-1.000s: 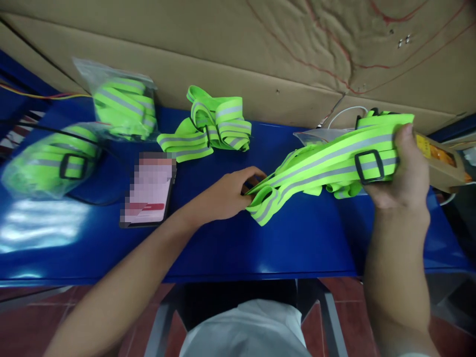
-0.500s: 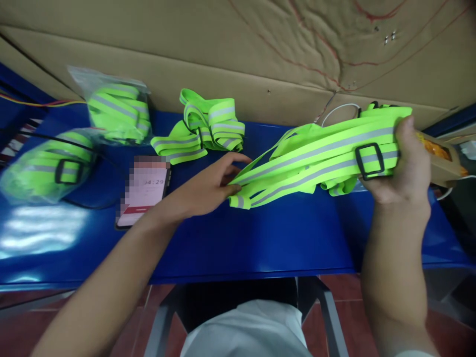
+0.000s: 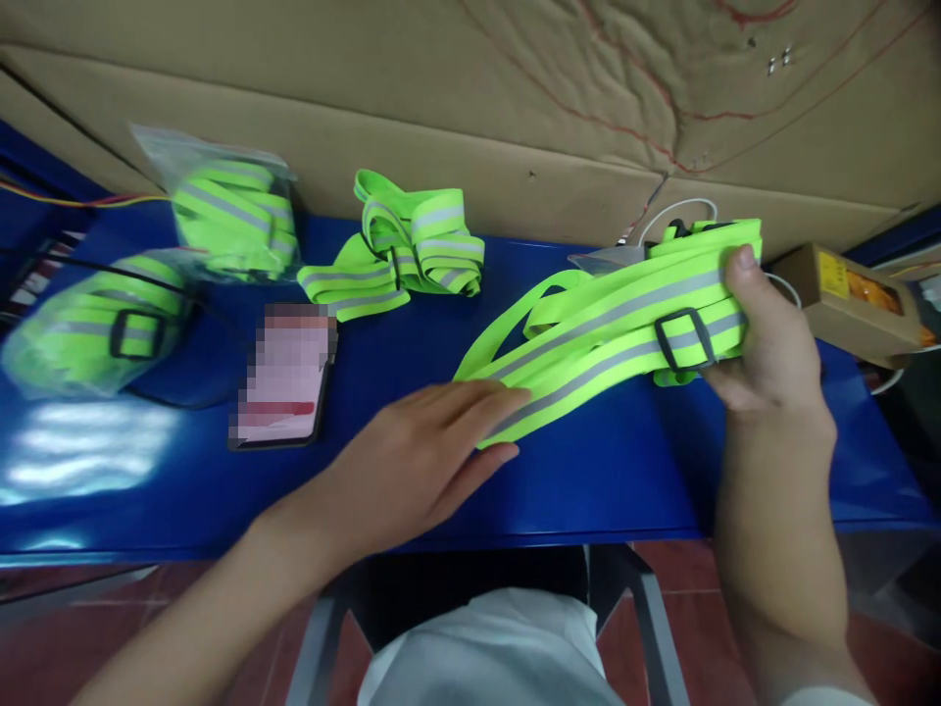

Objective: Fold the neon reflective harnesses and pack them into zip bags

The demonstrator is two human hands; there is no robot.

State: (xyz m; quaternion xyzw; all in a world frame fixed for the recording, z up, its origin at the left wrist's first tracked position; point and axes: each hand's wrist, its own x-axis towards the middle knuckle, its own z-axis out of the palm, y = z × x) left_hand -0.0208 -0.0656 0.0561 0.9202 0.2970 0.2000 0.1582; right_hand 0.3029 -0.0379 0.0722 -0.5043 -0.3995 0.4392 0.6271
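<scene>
A neon-green reflective strap bundle (image 3: 610, 319) with grey stripes and a black buckle stretches across the blue table (image 3: 588, 471). My right hand (image 3: 771, 343) grips its right end near the buckle, held a little above the table. My left hand (image 3: 426, 451) lies flat with fingers spread over the bundle's left end, pressing it on the table. A loose pile of the same straps (image 3: 408, 255) rests at the back middle.
Two clear bags of folded straps lie at the left, one at the back (image 3: 231, 211) and one nearer (image 3: 95, 324). A phone (image 3: 283, 378) lies face up beside them. A cardboard box (image 3: 845, 299) and a white cable (image 3: 676, 211) sit at the right. Cardboard sheets line the back.
My left hand let go of the strap's left end and flattened on top of it. My right hand lowered and moved left with the buckle end.
</scene>
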